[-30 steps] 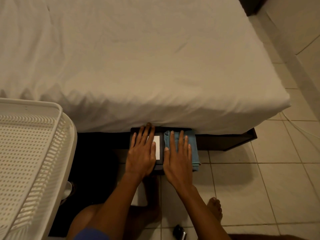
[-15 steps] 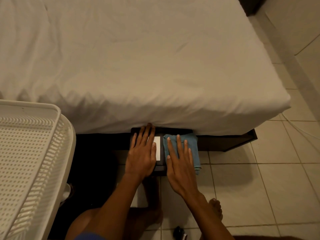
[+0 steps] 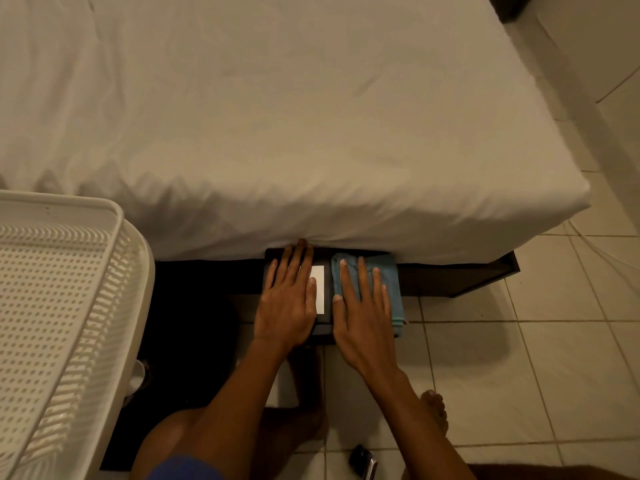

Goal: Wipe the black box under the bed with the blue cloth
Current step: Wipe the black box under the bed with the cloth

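Change: right hand (image 3: 363, 313) slid back a little toward the left hand (image 3: 287, 303).
Hands: both flat, fingers spread.
Blue cloth (image 3: 384, 285): under right palm.
Black box (image 3: 323, 327): beneath both hands, at bed (image 3: 277, 116) edge.

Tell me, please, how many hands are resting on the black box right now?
2. The left hand lies flat on the box's left part beside its white label; the right hand presses the blue cloth on its right part.

Bedroom: sheeted bed (image 3: 277, 116), tiled floor (image 3: 502, 375)
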